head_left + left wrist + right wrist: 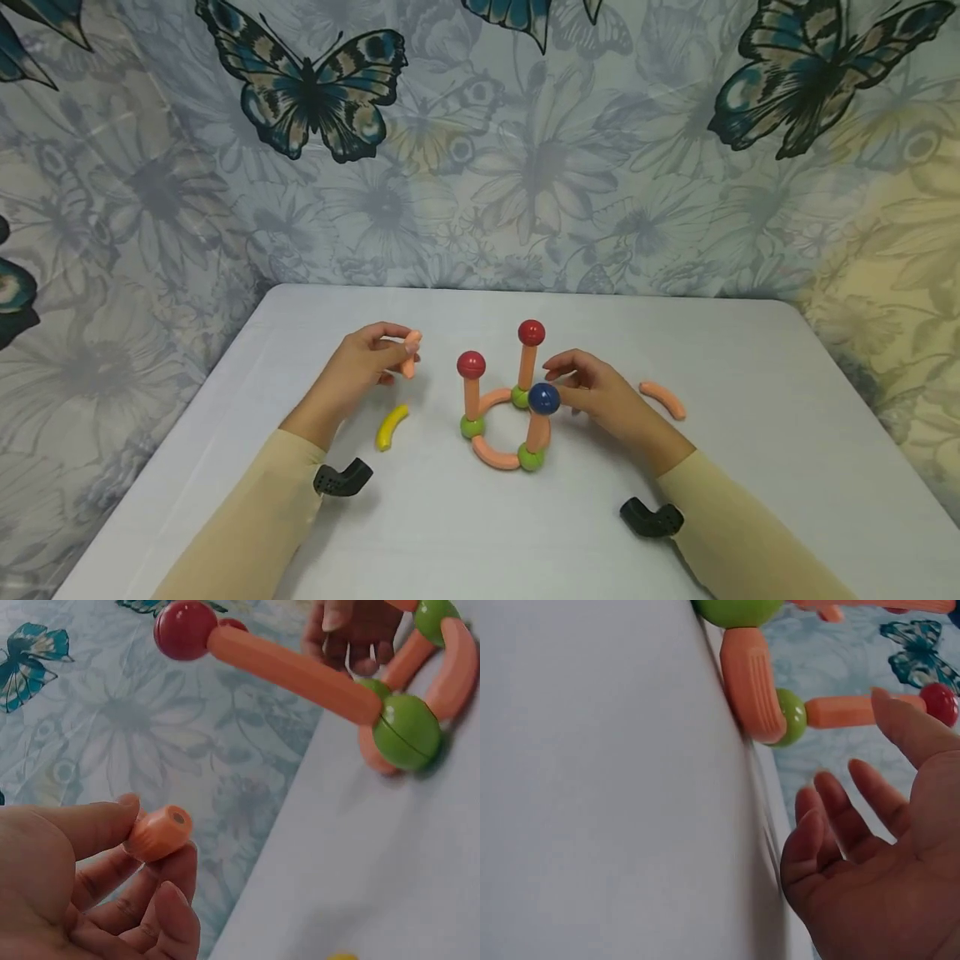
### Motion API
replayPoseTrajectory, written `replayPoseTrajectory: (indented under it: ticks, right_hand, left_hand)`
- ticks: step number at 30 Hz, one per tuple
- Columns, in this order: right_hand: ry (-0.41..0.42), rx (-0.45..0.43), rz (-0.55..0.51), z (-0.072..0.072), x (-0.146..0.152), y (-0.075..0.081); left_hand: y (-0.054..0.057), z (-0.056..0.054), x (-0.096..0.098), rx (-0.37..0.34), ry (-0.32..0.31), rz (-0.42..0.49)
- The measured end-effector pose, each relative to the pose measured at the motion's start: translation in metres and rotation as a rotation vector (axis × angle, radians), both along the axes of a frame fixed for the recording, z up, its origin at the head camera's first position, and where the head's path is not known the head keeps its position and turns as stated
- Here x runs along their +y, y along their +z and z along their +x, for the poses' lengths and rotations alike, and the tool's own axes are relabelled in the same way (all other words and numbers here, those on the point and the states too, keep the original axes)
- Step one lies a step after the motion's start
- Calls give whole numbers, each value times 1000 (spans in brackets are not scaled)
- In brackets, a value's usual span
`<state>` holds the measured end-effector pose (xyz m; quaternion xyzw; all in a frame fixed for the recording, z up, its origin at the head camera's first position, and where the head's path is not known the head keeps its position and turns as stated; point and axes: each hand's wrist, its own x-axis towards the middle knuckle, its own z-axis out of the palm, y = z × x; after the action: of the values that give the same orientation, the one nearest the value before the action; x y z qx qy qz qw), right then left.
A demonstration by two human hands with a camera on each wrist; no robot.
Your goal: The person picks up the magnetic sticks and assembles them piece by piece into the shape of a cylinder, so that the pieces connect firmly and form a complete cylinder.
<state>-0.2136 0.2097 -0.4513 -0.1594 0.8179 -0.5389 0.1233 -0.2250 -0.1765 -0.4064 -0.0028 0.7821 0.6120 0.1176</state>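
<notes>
My left hand [373, 354] pinches a short orange magnetic rod [410, 354] between thumb and fingers, above the table. In the left wrist view, one end of that orange rod [166, 833] faces the camera. At the middle stands a ring of curved orange rods [495, 454] joined by green balls [472, 427]. Three upright orange rods rise from it, two topped with red balls [532, 332] and one with a blue ball [543, 398]. Just right of this structure, my right hand [600, 392] holds nothing, its fingers loosely bent, as the right wrist view also shows.
A yellow curved rod [392, 427] lies on the white table [480, 542] near my left wrist. Another orange curved rod [663, 400] lies beyond my right hand. Behind the table hangs a floral backdrop with butterflies [307, 92].
</notes>
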Motion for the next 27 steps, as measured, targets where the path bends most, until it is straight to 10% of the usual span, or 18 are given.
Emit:
replayPoseTrajectory:
  ticks: [10, 27]
  right_hand:
    - [16, 82, 12, -17, -29, -4]
    - [23, 178, -106, -18, -30, -5]
  left_hand:
    - [39, -27, 49, 49, -98, 136]
    - [44, -39, 82, 24, -301, 21]
